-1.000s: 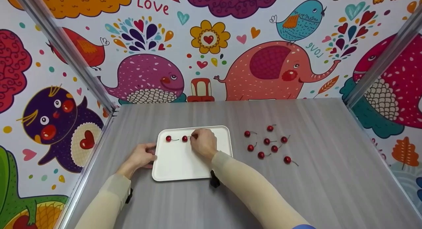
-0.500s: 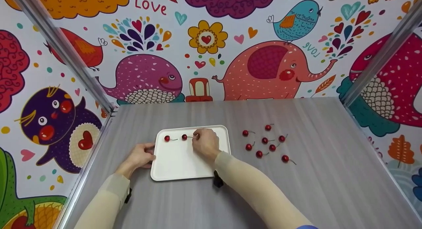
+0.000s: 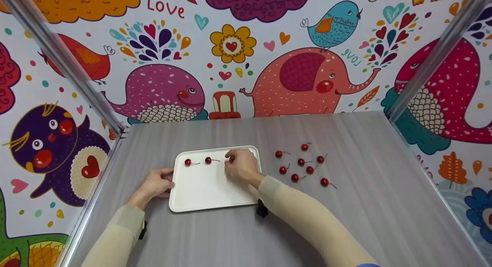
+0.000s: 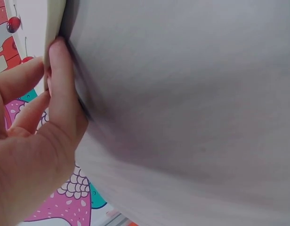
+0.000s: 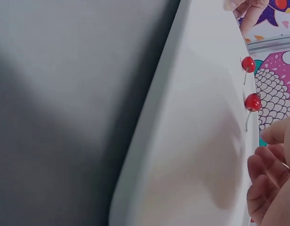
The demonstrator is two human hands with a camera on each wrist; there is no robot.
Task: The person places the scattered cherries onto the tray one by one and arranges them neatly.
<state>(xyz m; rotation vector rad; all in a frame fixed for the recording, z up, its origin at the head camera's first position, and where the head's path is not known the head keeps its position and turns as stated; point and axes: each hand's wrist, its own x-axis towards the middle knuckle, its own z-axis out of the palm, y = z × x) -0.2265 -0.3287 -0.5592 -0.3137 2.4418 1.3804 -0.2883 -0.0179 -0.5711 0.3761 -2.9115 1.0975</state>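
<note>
Two red cherries with thin stems, the left cherry (image 3: 188, 162) and the other cherry (image 3: 208, 160), lie side by side near the far edge of a white tray (image 3: 203, 190). My right hand (image 3: 242, 165) is over the tray's right part, just right of the second cherry's stem. Its fingers are loosely bent, and nothing shows between them in the right wrist view. At the tray's left edge, my left hand (image 3: 153, 184) pinches the rim. The left wrist view shows fingers (image 4: 62, 80) on both sides of that rim.
Several more cherries (image 3: 301, 161) lie scattered on the grey table (image 3: 365, 205), right of the tray. Metal posts (image 3: 73, 67) and walls printed with cartoon animals bound the table at the back and sides.
My right hand has let go of the second cherry's stem and moved a little right, leaving a gap. My left hand stays at the tray's edge. The head view has shifted slightly.
</note>
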